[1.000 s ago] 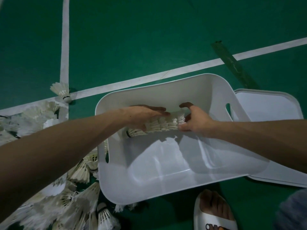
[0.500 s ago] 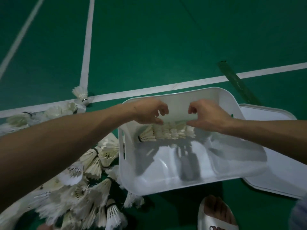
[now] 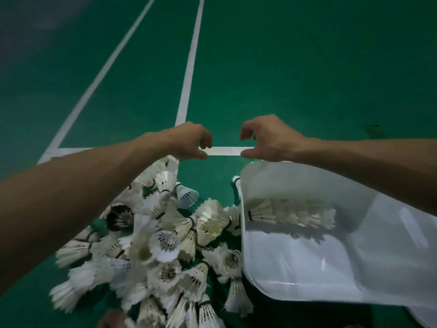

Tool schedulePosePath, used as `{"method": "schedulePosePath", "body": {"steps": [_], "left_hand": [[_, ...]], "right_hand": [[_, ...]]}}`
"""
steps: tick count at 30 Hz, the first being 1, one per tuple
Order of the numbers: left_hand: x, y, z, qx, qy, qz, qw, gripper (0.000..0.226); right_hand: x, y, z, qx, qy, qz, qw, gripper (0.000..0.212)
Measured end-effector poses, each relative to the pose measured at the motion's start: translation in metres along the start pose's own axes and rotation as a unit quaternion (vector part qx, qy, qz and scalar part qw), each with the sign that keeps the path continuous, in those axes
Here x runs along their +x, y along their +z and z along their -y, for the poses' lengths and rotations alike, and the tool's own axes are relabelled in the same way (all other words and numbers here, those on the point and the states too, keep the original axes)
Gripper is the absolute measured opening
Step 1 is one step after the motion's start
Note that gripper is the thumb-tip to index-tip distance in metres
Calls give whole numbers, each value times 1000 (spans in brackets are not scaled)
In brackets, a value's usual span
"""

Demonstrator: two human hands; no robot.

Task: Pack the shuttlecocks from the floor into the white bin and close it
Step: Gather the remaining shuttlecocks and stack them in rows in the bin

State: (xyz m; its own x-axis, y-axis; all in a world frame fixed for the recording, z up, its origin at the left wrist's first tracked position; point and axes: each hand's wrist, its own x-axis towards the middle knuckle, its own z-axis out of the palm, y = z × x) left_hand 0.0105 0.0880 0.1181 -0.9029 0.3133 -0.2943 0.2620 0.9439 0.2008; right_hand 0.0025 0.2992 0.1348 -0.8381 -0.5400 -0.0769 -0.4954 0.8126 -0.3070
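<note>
The white bin (image 3: 307, 275) stands on the green floor at the right, open. A nested row of shuttlecocks (image 3: 290, 213) lies on its side inside, against the far wall. A big loose pile of shuttlecocks (image 3: 160, 245) covers the floor left of the bin. My left hand (image 3: 189, 142) hovers above the far end of the pile, fingers curled and apart, holding nothing. My right hand (image 3: 267, 140) hovers over the bin's far left corner, also curled loosely and holding nothing. The two hands are a short gap apart.
White court lines (image 3: 189, 67) cross the green floor beyond the hands. A single shuttlecock (image 3: 236, 182) stands just outside the bin's far left corner. A corner of the white lid (image 3: 425, 320) peeks out at the bottom right.
Both hands have let go of the shuttlecock row, lifted out of the bin and swung left. The view has turned left, so the pile now fills the middle.
</note>
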Motion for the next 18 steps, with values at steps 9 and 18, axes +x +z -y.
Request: {"method": "schedulePosePath", "body": {"steps": [9,18], "left_hand": [[-2,33,101,-34,-90,53,994,37],[13,64,170,-195,-173,18,965,59]], "right_hand": [[94,57,27,-43,-27,109,993,44],[201,122,39,0,-76,129,989,69]]}}
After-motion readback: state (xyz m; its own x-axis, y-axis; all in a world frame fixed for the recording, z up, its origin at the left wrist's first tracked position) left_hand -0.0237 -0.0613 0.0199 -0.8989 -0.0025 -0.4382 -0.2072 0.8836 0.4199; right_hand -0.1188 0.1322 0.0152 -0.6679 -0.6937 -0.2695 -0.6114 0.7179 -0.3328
